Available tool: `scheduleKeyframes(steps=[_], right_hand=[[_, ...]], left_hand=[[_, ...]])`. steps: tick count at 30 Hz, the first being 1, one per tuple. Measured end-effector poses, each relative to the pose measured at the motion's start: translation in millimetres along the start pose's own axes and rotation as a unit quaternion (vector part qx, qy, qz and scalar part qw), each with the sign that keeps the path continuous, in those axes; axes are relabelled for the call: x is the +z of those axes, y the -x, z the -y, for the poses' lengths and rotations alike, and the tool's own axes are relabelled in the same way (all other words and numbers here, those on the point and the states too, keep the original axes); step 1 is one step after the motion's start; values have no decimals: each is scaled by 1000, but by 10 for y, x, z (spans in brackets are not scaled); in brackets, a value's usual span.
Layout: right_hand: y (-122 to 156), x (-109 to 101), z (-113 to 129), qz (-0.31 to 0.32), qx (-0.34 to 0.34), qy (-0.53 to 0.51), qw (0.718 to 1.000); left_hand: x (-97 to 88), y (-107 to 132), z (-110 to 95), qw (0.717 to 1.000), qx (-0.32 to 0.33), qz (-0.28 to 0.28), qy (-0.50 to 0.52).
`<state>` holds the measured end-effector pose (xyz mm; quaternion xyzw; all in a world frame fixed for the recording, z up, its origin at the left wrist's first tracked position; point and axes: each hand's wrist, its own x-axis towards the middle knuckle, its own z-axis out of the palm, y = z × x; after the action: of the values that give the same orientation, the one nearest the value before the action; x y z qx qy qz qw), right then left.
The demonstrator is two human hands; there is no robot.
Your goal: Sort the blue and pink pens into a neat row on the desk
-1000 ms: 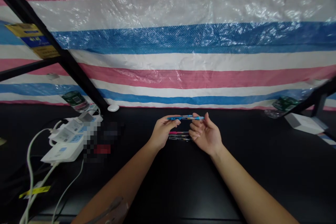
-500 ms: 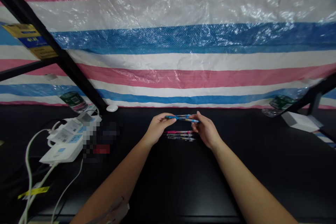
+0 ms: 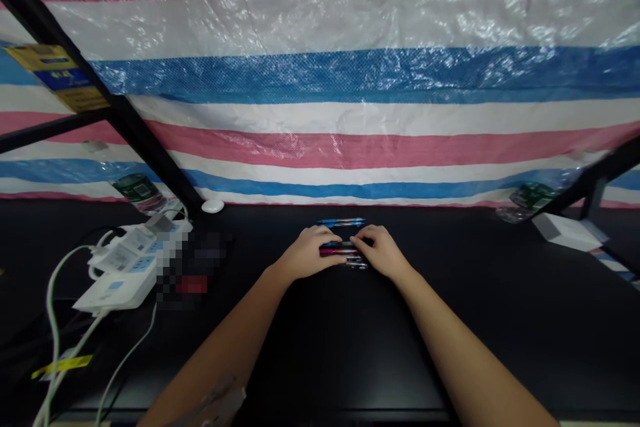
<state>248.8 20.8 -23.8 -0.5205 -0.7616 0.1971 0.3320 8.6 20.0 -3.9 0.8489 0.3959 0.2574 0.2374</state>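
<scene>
1. Black table (image 3: 350, 353): flat and smooth-looking, it bore all the pens in front of the person. Judged slick enough for a round barrel to roll or slide at a light push.
2. Left hand (image 3: 306, 255): lay over the left ends of the near pens, thumb to the near side and fingers to the far side, apart from each other. Whether they pressed on the barrels could not be told.
3. Right hand (image 3: 381, 252): thumb and forefinger tips sat close together by the near blue pen (image 3: 331, 245); the picture did not show whether they pinched it.
4. Near pens, between the hands: the blue, then a red pen (image 3: 334, 251), then clear pens (image 3: 357, 265) nearest the person, roughly parallel, count unclear. Likely light and stiff, best taken mid-barrel, or gathered at both ends.
5. Far blue pen (image 3: 343, 222), perhaps more than one: lay beyond the fingers, apart from the group. Likely smooth plastic, hardly fragile; a thumb-and-finger pinch at the middle would suit it.
</scene>
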Motion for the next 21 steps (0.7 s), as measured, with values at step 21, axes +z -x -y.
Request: scheduleKeyframes(steps=[21], right_hand=[[-110,80,-247,-68,36,17,997]], left_hand=[[33,40,-101,997,55,24,-41]])
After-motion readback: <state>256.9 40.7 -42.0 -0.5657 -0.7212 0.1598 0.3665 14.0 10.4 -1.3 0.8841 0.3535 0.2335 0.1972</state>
